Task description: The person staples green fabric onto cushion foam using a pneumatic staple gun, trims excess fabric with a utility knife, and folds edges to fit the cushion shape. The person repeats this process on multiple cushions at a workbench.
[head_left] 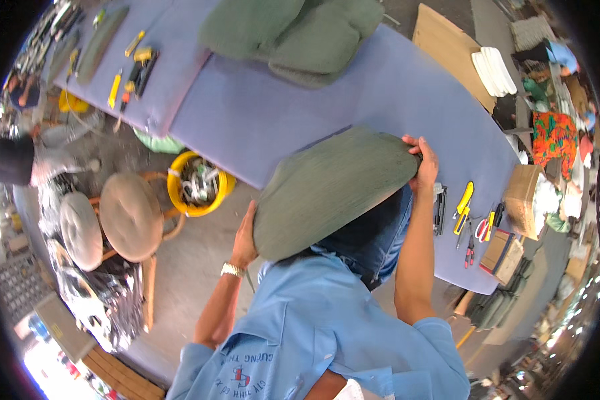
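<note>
A dark green upholstered cushion, long and rounded, is held between my two hands in front of my body, at the near edge of the table. My left hand grips its left end, the fingers partly hidden by the fabric. At the upper right corner, my right hand clasps the other end with the thumb and fingers around the edge. More green cushions lie together on the far side of the table.
The table has a blue-purple cover. Yellow cutters, pliers, scissors and a small box lie at right. More tools lie at far left. A yellow bucket and round-seated stools stand on the floor.
</note>
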Demonstrator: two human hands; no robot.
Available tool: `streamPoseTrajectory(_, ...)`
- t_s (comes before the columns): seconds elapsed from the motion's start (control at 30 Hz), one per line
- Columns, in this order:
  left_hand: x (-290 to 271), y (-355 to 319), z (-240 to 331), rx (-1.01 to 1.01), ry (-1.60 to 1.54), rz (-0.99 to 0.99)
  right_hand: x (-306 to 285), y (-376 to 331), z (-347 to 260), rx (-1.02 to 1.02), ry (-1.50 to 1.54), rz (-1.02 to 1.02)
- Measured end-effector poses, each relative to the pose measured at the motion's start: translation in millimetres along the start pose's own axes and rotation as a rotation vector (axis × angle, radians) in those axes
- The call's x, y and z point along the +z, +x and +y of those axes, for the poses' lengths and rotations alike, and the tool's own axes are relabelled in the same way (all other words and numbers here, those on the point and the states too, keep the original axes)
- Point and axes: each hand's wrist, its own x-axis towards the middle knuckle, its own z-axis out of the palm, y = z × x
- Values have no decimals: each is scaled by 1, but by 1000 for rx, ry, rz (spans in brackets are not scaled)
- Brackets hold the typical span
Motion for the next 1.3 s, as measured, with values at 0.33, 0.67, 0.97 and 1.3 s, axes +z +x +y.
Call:
streamPoseTrajectory(0.33, -7, 27, -24, -363, -261, -99, 8, -35, -14, -280, -1225, -126)
streamPoseTrajectory(0.67, 20, 57, -9, -722, -540, -40, 174, -32, 49, -441, -1337, -687)
streamPoseTrajectory(0.97, 56, 37, -7, -741, -849, 177, 182, -45, 75, -548, -1368, -952)
streamPoseTrajectory(1.3, -8, 95, 46, -805, -834, 48, 207, -8, 48, -528, -1508, -956)
